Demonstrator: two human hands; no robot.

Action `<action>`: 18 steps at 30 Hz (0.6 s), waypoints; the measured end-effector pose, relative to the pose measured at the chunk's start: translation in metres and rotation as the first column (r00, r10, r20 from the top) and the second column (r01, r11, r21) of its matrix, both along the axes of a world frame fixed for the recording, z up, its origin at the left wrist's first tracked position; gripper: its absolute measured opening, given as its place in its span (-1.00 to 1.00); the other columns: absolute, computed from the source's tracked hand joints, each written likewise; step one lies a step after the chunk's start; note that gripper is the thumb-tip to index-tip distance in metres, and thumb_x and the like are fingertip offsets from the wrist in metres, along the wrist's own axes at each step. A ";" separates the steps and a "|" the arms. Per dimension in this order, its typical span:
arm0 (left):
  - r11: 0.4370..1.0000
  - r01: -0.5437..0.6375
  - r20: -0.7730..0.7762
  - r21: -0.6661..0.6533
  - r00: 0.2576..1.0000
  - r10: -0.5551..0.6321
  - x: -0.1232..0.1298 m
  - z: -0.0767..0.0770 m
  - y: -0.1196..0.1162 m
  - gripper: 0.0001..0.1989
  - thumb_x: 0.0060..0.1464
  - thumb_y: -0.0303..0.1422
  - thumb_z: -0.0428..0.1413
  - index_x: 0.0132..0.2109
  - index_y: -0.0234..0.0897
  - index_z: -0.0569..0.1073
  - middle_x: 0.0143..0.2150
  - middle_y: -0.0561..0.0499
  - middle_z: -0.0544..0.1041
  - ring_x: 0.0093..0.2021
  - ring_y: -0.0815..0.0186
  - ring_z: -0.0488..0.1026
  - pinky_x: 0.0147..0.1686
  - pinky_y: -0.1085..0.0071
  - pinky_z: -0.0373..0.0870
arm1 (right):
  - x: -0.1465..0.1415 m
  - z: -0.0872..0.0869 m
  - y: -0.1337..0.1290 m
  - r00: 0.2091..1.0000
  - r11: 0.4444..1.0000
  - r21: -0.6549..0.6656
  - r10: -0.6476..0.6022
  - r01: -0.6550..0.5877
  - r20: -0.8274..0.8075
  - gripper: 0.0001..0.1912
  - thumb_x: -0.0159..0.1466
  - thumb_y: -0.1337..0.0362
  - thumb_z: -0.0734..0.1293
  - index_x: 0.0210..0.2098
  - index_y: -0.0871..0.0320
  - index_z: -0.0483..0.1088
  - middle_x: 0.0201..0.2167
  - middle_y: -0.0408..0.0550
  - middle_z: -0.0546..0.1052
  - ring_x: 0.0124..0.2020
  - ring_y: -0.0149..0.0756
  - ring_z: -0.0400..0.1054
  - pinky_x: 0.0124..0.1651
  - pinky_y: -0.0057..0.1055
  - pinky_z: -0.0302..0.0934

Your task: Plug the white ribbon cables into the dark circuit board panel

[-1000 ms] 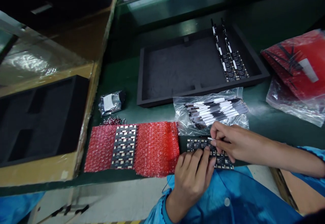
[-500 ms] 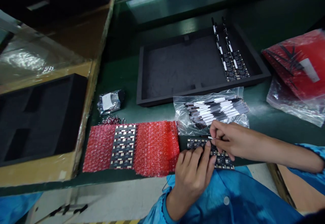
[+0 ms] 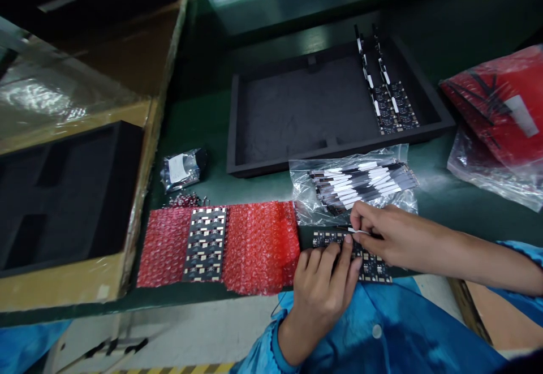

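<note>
My left hand rests palm-down on a dark printed circuit board panel at the table's front edge, its fingers stretched over the top. My right hand is closed in a pinch on a thin black-and-white strip at the panel's far edge. The left index fingertip lies close beside that pinch. Just beyond is a clear plastic bag with many similar strips on it. The strip's far end and part of the panel are hidden under my fingers.
A black foam tray holds panels with strips at its right. To the left, another panel lies on red bubble wrap, near a small silvery bag. A red plastic package lies right; another foam tray stands left.
The view has shifted very slightly. Both hands stay in nearly the same place, with the right one still pinching the strip at the panel.
</note>
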State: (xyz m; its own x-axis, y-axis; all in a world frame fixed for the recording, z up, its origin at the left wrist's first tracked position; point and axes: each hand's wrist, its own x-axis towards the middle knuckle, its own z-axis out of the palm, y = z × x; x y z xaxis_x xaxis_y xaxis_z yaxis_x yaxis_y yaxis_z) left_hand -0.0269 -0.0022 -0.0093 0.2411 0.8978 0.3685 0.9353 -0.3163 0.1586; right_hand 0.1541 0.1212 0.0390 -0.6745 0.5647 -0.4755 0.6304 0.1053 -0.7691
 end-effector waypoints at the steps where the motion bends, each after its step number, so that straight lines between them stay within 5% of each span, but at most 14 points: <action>1: 1.000 0.001 0.000 -0.001 1.000 -0.001 0.000 0.000 0.000 -0.62 0.23 -0.14 0.14 0.15 -0.06 0.45 -0.16 0.07 0.61 -0.32 0.33 0.48 -0.38 0.32 0.38 | 0.001 0.001 0.000 1.000 0.999 0.050 0.018 -0.019 0.021 -0.92 0.39 0.31 0.25 -0.17 -0.01 0.25 -0.57 -0.36 0.43 -0.57 -0.34 0.33 -0.51 -0.46 0.00; 18: 0.999 0.013 -0.041 -0.029 0.999 -0.014 0.001 0.004 0.003 -0.61 0.24 -0.09 0.12 0.13 -0.12 0.46 -0.15 0.07 0.60 -0.29 0.34 0.47 -0.36 0.34 0.37 | 0.020 0.000 -0.002 0.998 0.973 0.226 0.039 -0.049 0.047 -0.88 0.46 0.20 0.24 -0.01 -0.05 0.31 -0.43 -0.25 0.59 -0.48 -0.23 0.47 -0.45 -0.42 0.04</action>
